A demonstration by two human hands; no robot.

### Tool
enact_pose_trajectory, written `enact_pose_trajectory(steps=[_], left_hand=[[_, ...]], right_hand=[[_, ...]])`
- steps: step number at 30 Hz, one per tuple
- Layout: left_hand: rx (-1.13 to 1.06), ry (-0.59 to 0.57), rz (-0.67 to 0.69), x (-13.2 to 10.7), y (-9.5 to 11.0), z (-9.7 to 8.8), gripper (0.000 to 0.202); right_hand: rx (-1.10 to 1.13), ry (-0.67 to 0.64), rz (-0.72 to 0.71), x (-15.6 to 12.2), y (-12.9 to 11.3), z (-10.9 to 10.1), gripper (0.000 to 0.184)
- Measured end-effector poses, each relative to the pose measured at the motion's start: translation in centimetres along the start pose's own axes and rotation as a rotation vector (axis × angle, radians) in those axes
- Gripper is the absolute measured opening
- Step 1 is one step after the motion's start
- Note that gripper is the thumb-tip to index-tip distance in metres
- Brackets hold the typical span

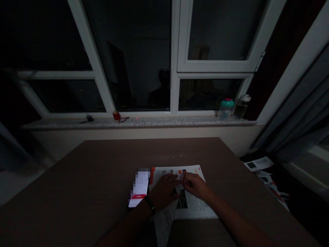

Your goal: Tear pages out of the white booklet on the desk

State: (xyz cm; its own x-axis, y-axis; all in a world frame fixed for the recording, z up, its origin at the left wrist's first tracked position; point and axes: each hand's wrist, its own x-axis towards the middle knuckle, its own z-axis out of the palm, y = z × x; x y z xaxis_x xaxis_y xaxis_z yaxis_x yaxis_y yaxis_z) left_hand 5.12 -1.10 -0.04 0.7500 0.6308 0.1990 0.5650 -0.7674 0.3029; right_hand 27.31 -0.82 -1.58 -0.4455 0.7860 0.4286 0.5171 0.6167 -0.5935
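Observation:
Printed sheets of paper (197, 204) lie on the table, with text and dark picture blocks. My left hand (163, 192) rests flat on them, fingers stretched to the right and a dark band on its wrist. Just to its right, my right hand (194, 185) is closed in a pinch at the upper middle of the page. A small pale, pinkish bit shows near its fingertips, too dim to name. A lit phone (140, 188) lies left of the papers. One narrow paper strip (163, 226) runs toward the table's front edge.
The brown table (89, 178) stands before a window. Its sill (159, 121) bears a teal-lidded bottle (226, 108), a second bottle (241, 107), a small red-orange jar (116, 115) and a small dark item (89, 117). Tiny white scraps (181, 154) lie behind the papers. More papers (259, 164) lie beyond the right edge.

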Motion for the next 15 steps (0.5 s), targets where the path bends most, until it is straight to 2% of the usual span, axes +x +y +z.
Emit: enact_pose_trajectory(steps=[3,5,8,12,15], left_hand=[[0.011,-0.016,-0.011,0.0,0.1,-0.2,0.048],[0.014,-0.026,-0.011,0.0,0.2,-0.4,0.048],[0.009,-0.028,-0.009,0.0,0.2,-0.5,0.047],[-0.007,-0.02,-0.006,0.0,0.1,-0.3,0.046],[-0.008,-0.019,-0.014,0.0,0.1,-0.2,0.045]], right_hand=[[-0.014,0.117,0.138,0.5,0.5,0.2,0.015],[-0.024,0.143,0.17,0.6,0.7,0.2,0.016],[0.002,0.094,0.134,0.3,0.3,0.1,0.014],[0.07,-0.036,0.069,-0.4,-0.5,0.2,0.014],[0.085,-0.05,0.08,-0.4,-0.4,0.4,0.014]])
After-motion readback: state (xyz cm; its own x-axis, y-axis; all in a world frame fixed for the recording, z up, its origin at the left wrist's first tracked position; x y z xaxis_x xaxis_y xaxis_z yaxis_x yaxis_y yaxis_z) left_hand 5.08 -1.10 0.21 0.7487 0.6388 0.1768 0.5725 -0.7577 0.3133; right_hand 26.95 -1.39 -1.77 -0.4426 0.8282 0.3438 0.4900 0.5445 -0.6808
